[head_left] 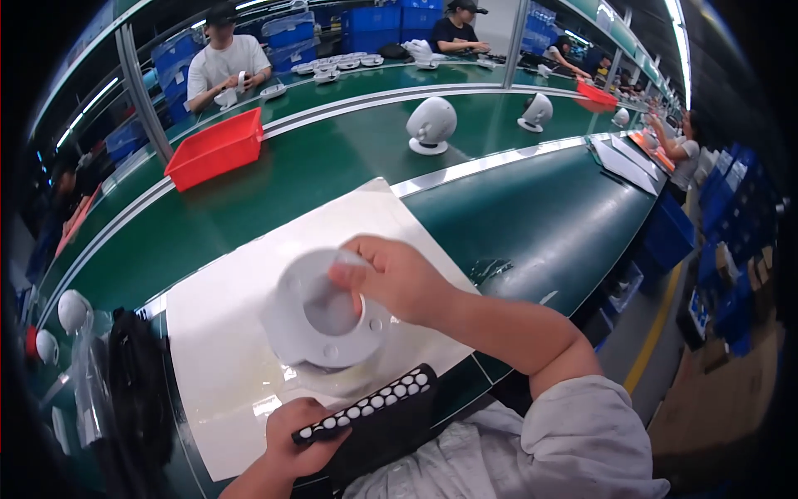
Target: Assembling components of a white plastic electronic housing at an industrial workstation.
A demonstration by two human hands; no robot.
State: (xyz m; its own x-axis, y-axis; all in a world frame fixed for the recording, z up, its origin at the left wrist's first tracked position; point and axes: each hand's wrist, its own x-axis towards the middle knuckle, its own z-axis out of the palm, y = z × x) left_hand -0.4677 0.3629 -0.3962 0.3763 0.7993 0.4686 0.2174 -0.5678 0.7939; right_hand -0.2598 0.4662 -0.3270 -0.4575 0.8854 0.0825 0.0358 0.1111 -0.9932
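Note:
My right hand (397,279) grips the upper right rim of a white round plastic housing (288,320), with the thumb over its edge at the large central opening. The housing is blurred; several small round recesses show on its face. It is tilted above a white sheet (220,333) on the bench. Nearer to me, my left hand (301,428) is closed around one end of a black strip (366,406) covered with rows of white round dots. The strip lies slantwise below the housing, apart from it.
Beyond the sheet, white rounded devices on stands (431,125) sit on a green conveyor (332,158). A red bin (218,150) is at the far left. Black cloth and clear plastic bags (87,374) lie at the left. Papers (622,162) lie farther right. Several co-workers are across the line.

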